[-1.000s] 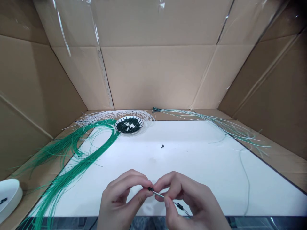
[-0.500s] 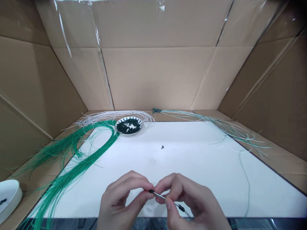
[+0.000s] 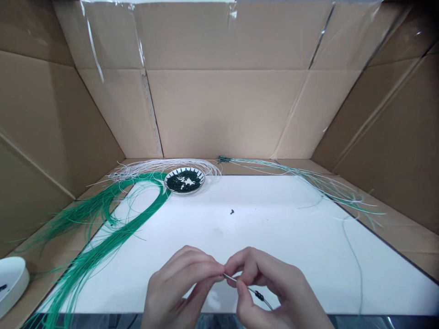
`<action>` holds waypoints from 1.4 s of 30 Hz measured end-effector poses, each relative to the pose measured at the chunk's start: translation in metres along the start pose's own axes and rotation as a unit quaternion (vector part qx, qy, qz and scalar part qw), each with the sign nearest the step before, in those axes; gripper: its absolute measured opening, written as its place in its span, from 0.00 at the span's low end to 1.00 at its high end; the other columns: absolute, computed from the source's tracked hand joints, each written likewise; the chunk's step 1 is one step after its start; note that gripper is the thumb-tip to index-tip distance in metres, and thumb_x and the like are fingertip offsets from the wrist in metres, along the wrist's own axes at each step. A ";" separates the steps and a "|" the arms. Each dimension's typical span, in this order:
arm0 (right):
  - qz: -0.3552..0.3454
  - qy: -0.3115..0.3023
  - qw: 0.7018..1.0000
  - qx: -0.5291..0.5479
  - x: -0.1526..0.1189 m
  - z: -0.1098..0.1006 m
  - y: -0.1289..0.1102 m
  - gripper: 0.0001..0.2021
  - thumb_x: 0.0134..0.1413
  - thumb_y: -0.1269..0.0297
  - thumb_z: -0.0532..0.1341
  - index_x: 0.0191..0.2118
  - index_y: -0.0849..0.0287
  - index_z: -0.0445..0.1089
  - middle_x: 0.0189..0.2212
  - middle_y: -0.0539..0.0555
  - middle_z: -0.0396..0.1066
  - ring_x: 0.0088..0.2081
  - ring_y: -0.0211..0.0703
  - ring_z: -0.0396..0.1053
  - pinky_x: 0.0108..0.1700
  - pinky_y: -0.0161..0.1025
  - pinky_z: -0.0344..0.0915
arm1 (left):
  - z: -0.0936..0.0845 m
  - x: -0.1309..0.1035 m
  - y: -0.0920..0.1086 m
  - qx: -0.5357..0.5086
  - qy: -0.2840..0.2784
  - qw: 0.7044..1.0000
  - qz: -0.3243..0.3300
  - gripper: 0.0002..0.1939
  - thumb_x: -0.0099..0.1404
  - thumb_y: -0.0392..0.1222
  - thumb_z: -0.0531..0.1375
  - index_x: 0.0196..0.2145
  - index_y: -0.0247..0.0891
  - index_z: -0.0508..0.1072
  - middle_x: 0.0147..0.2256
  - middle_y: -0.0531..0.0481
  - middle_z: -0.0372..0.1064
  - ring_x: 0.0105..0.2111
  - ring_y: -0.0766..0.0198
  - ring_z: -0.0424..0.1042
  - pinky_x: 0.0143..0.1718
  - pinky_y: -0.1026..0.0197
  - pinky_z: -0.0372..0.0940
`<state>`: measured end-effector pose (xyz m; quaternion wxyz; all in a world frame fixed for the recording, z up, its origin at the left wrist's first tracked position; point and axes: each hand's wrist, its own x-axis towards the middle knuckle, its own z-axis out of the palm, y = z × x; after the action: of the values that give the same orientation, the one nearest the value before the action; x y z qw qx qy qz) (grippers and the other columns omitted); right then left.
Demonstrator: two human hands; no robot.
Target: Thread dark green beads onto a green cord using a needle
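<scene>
Ideally, hold the cord (image 3: 230,277) straight by the bench (image 3: 192,224)'s near edge. Left hand (image 3: 187,283) and right hand (image 3: 269,283) pinch it narrowly.

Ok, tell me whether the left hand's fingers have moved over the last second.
Yes, slightly: the left hand has its fingers shifted rightward, judged against the small dark pieces lying on the white board.
</scene>
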<state>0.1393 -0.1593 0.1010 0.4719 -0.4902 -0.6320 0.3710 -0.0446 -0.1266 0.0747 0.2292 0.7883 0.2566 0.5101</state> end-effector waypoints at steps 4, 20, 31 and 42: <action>-0.001 -0.002 1.000 -0.007 0.001 0.000 0.001 0.08 0.47 0.73 0.56 0.25 0.54 0.57 0.29 0.48 0.76 0.31 0.36 0.74 0.35 0.29 0.69 | 0.000 0.000 -0.002 0.008 -0.017 1.000 0.010 0.13 0.68 0.25 0.63 0.45 0.40 0.78 0.36 0.48 0.79 0.36 0.64 0.77 0.38 0.66 0.72; 0.066 -0.032 0.992 0.104 0.004 -0.003 -0.004 0.09 0.42 0.73 0.59 0.23 0.53 0.58 0.30 0.54 0.77 0.32 0.44 0.75 0.37 0.38 0.73 | 0.008 0.004 -0.005 -0.163 0.066 0.983 -0.058 0.03 0.65 0.36 0.69 0.37 0.42 0.84 0.29 0.49 0.80 0.29 0.63 0.76 0.31 0.65 0.72; 0.088 0.009 0.974 0.209 0.002 0.005 -0.008 0.10 0.42 0.76 0.62 0.23 0.54 0.63 0.28 0.49 0.76 0.29 0.37 0.74 0.38 0.34 0.74 | 0.010 -0.003 -0.006 -0.220 0.072 0.967 -0.110 0.11 0.63 0.31 0.70 0.39 0.46 0.84 0.31 0.51 0.81 0.32 0.63 0.75 0.32 0.65 0.70; 0.091 0.016 0.963 0.255 0.002 0.005 -0.004 0.11 0.42 0.77 0.64 0.23 0.55 0.64 0.27 0.48 0.76 0.28 0.37 0.75 0.37 0.34 0.76 | 0.009 -0.004 -0.009 -0.218 0.048 0.972 -0.077 0.13 0.64 0.28 0.69 0.42 0.46 0.84 0.32 0.49 0.81 0.31 0.62 0.76 0.33 0.63 0.72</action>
<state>0.1336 -0.1580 0.1044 0.5554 -0.4147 -0.4621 0.5531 -0.0396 -0.1232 0.0634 0.4211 0.6719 0.2101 0.5719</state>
